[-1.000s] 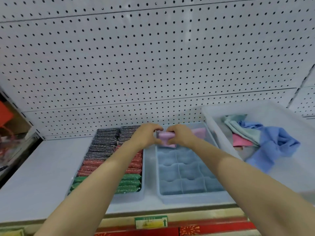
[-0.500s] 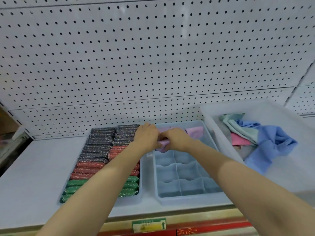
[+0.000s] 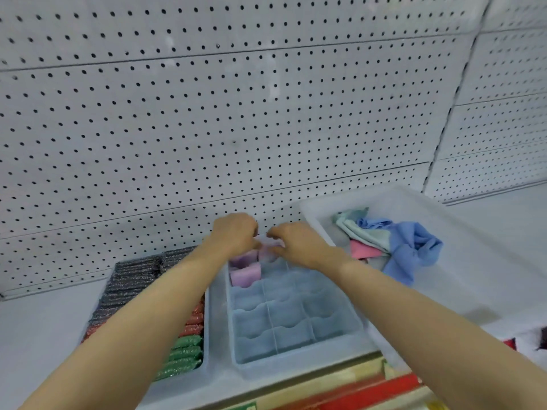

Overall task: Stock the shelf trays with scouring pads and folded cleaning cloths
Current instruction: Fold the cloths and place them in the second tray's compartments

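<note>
Shelf trays are sitting side by side on a white shelf [image 3: 44,321] backed by a pegboard wall [image 3: 236,113]. At the right, a large white bin [image 3: 458,291] is holding a loose heap of unfolded cloths [image 3: 411,250], blue over pale green and pink. Between that bin and the left tray, the divided blue tray [image 3: 296,327] is lying with most of its compartments bare; a folded purple cloth [image 3: 245,275] is standing in a compartment of its left column near the back, with another folded purple piece just behind it. To the left, the pad tray [image 3: 207,362] is carrying rows of scouring pads [image 3: 133,276], dark ones at the back, then red, then green at the front, partly hidden by the forearm. Both hands are meeting over the back row of the divided tray: the left hand [image 3: 235,233] and the right hand [image 3: 299,245] are curling their fingers round a pale pink cloth [image 3: 268,250], seemingly pinching it from both sides, though blur is making the exact hold hard to read.
</note>
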`<action>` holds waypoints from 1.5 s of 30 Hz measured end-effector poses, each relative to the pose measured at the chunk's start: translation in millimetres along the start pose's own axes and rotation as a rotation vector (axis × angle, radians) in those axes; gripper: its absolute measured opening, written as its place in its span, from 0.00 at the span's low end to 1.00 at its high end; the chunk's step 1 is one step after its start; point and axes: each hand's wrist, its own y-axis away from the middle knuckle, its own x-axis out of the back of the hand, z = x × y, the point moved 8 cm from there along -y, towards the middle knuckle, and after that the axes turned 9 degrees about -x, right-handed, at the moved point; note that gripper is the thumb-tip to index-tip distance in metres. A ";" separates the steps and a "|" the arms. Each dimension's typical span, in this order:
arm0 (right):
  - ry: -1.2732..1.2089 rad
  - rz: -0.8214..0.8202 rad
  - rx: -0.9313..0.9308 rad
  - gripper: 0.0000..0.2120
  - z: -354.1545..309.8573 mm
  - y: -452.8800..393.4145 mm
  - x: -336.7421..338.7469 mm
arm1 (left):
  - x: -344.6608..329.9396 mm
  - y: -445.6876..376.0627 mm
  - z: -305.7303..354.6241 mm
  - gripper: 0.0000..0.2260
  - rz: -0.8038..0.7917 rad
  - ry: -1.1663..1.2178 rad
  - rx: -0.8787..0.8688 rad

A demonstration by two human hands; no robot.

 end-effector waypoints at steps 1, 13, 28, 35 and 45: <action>0.016 0.027 -0.010 0.17 10.9 4.2 12.6 | 9.3 -5.9 10.0 0.17 0.020 -0.001 -0.019; 0.266 0.041 -0.344 0.17 167.6 55.3 88.4 | 22.8 -82.3 180.8 0.13 0.011 -0.019 -0.268; 0.259 0.039 -0.348 0.21 239.2 71.0 113.8 | -69.8 -145.7 265.6 0.17 -0.232 -0.243 -0.179; 0.250 -0.001 -0.321 0.21 241.1 67.8 102.9 | -31.5 -143.7 229.2 0.15 -0.051 0.274 -0.094; -0.370 0.233 -0.356 0.24 210.5 66.7 139.7 | 83.2 -114.3 158.9 0.12 0.242 1.231 -0.084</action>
